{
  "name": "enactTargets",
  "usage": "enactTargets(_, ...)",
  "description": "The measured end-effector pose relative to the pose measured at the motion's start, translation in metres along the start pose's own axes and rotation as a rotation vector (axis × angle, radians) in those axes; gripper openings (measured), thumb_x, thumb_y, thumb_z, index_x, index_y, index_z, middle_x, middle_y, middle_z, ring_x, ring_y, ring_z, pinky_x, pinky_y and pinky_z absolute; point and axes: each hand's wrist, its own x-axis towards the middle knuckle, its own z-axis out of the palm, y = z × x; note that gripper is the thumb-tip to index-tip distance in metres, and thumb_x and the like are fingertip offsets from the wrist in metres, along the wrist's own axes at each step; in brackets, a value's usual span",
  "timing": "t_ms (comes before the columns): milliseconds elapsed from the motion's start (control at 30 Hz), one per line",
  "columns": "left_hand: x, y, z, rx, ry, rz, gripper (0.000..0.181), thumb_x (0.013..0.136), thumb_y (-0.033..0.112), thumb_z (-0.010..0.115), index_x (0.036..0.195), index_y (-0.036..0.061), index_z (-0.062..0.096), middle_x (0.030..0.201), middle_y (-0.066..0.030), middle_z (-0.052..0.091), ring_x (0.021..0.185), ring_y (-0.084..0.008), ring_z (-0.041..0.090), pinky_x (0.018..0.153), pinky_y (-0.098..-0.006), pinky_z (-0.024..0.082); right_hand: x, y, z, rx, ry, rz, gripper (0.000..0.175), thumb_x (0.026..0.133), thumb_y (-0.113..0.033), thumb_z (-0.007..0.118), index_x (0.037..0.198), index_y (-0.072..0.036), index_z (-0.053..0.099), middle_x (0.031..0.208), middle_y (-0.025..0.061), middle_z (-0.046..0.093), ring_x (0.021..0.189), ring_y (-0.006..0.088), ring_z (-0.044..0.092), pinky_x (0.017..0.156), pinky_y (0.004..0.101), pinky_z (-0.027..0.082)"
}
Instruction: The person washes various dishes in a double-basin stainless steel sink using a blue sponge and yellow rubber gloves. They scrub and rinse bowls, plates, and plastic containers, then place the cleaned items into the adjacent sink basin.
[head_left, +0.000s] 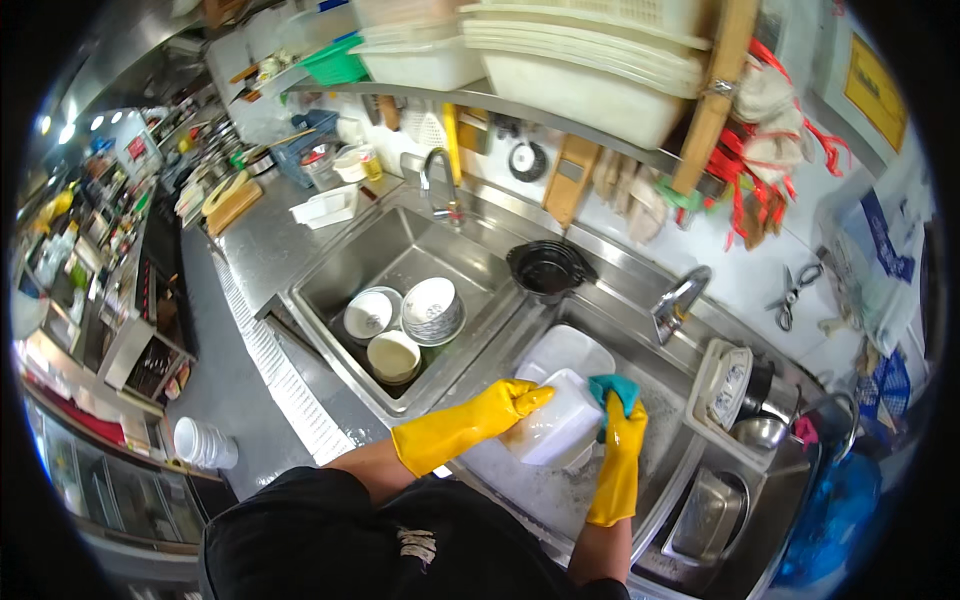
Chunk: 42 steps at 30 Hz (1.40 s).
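Note:
My left hand (517, 401), in a yellow rubber glove, grips the left edge of a white plastic container (555, 424) held tilted over the middle sink. A teal cloth (616, 394) is bunched in my right hand (624, 424), gloved the same way, against the container's right side. Orange-brown residue shows at the container's lower left. Soapy water (517, 480) lies below, and another white container (568, 351) rests in the sink just behind. The undersides of my fingers are partly hidden.
Stacked bowls (433, 307) sit in the left sink (409, 225). A black pot (550, 270) stands on the rim behind. To the right are a chrome faucet (679, 300), a white rack of dishes (705, 397) and a metal pan (701, 517). A shelf of tubs (585, 90) overhangs the back.

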Motion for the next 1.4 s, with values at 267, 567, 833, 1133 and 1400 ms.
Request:
enactTargets(267,0.023,-0.009,-0.041,-0.488,0.175,0.088,0.029,0.103,0.035,0.067,0.091,0.0093,0.072,0.080,0.0052,0.063,0.070,-0.0055,0.052,0.065,-0.0250,0.045,-0.028,0.075,0.056,0.511,0.304,0.085,0.028,0.105,-0.021,0.056,0.128,-0.008,0.064,0.117,0.0115,0.070,0.084,0.0239,0.072,0.077,0.0402,0.061)
enactTargets(567,0.047,0.035,-0.176,-0.646,0.466,0.549,0.024,0.105,0.023,0.065,0.086,0.0084,0.064,0.077,0.0076,0.052,0.072,-0.0061,0.042,0.064,-0.0300,0.040,-0.024,0.052,0.224,0.400,0.405,0.217,0.031,0.103,-0.024,0.062,0.126,-0.004,0.058,0.112,0.0151,0.068,0.087,0.0306,0.072,0.079,0.0408,0.063)
enactTargets(833,0.146,0.121,-0.542,0.213,1.154,0.821,0.031,0.104,0.026,0.064,0.087,-0.0002,0.060,0.072,-0.0199,0.057,0.062,-0.0309,0.049,0.062,-0.0414,0.045,-0.024,0.115,0.182,0.270,0.590,0.183,0.038,0.099,-0.033,0.070,0.129,-0.010,0.063,0.115,0.0091,0.071,0.092,0.0288,0.072,0.083,0.0419,0.060)
enactTargets(1133,0.313,0.094,-0.787,0.884,1.287,0.209,0.044,0.097,0.050,0.057,0.118,0.0128,0.066,0.101,-0.0201,0.075,0.093,-0.0427,0.071,0.082,-0.0541,0.055,-0.063,0.124,0.152,0.037,0.835,0.171,0.025,0.100,-0.031,0.068,0.120,-0.016,0.067,0.101,0.0023,0.070,0.075,0.0202,0.067,0.071,0.0355,0.056)
enactTargets(1400,0.260,0.106,-0.589,0.662,1.001,1.010,0.052,0.091,0.015,0.074,0.137,-0.0020,0.057,0.134,-0.0285,0.061,0.125,-0.0450,0.058,0.107,-0.0451,0.047,-0.082,0.128,0.157,-0.014,0.887,0.263,0.010,0.099,-0.029,0.070,0.100,-0.019,0.068,0.070,-0.0019,0.058,0.052,0.0123,0.053,0.047,0.0276,0.041)
